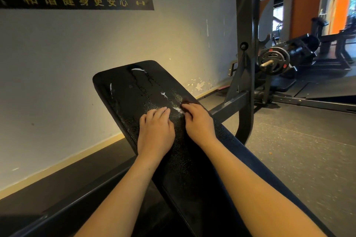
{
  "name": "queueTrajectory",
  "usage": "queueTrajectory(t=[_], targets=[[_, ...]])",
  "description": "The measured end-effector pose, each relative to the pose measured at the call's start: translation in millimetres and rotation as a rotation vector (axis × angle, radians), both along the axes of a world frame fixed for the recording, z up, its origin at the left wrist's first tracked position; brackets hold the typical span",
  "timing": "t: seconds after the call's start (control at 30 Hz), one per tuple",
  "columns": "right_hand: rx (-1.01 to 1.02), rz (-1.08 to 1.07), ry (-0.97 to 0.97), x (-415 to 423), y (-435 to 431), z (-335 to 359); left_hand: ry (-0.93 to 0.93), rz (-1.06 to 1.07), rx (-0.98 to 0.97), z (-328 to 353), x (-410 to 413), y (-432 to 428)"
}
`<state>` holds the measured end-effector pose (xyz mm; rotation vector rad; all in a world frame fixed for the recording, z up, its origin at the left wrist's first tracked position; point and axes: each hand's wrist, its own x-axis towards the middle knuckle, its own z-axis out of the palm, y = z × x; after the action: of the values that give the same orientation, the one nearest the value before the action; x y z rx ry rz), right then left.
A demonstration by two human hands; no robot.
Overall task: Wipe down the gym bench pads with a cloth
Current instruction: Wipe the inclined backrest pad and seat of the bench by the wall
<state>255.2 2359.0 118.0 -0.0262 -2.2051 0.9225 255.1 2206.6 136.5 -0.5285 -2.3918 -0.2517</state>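
2 bare forearms reach in from the bottom edge, up onto the tilted black bench pad. The left hand lies palm down on the pad's middle, its fingers nearly straight and close together, gripping nothing. Just beyond its fingertips the pad glistens with droplets and pale wet streaks that run toward the far end.

To wipe well here, I judge the left hand should brace the pad while the other draws long overlapping strokes from the far end down toward the body. That way the runs of liquid are gathered rather than smeared, and the rounded edges are finished last.

The right hand sits beside the left near the pad's right edge. Its wrist is angled inward and its fingers are curled tight over a small dark brownish wad. That wad appears to be the cloth, mostly hidden under the fingertips.

Right of the pad stands the dark steel upright, and beyond it a weight plate on its peg.
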Motion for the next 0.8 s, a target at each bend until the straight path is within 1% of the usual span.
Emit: queueTrajectory(t=[0.13,0.27,0.3,0.37,0.43,0.47,0.5,0.57,0.73,0.8], targets=[[0.032,0.093,0.102,14.5,-23.7,-7.3,-0.014,-0.034,0.030,0.4,3.4,-1.9],[0.064,0.188,0.148,20.6,-24.9,-14.9,-0.028,-0.056,0.059,1.3,5.1,-3.7],[0.076,0.191,0.150,19.9,-21.4,-14.5,-0.027,-0.061,0.054,1.4,5.6,-4.4],[0.084,0.092,0.138,14.7,-12.5,-12.0,-0.015,-0.071,0.041,0.7,6.1,-6.7],[0.010,-0.044,0.070,9.6,-1.9,-6.6,-0.010,-0.080,0.050,0.3,5.5,-8.3],[-0.044,-0.064,0.021,9.0,0.9,-3.4,-0.011,-0.081,0.059,-0.2,4.9,-8.6],[-0.082,-0.048,-0.018,8.9,1.4,-2.1,-0.009,-0.081,0.062,-0.9,4.6,-8.4],[-0.084,0.002,-0.046,12.4,-5.4,-2.1,-0.002,-0.078,0.056,-2.2,4.1,-7.6],[0.016,0.061,0.038,29.8,-28.9,-13.6,-0.027,-0.080,0.038,-2.6,4.0,-6.3],[0.073,0.073,0.042,30.3,-28.0,-16.3,-0.027,-0.084,0.039,-1.7,3.9,-7.0]])
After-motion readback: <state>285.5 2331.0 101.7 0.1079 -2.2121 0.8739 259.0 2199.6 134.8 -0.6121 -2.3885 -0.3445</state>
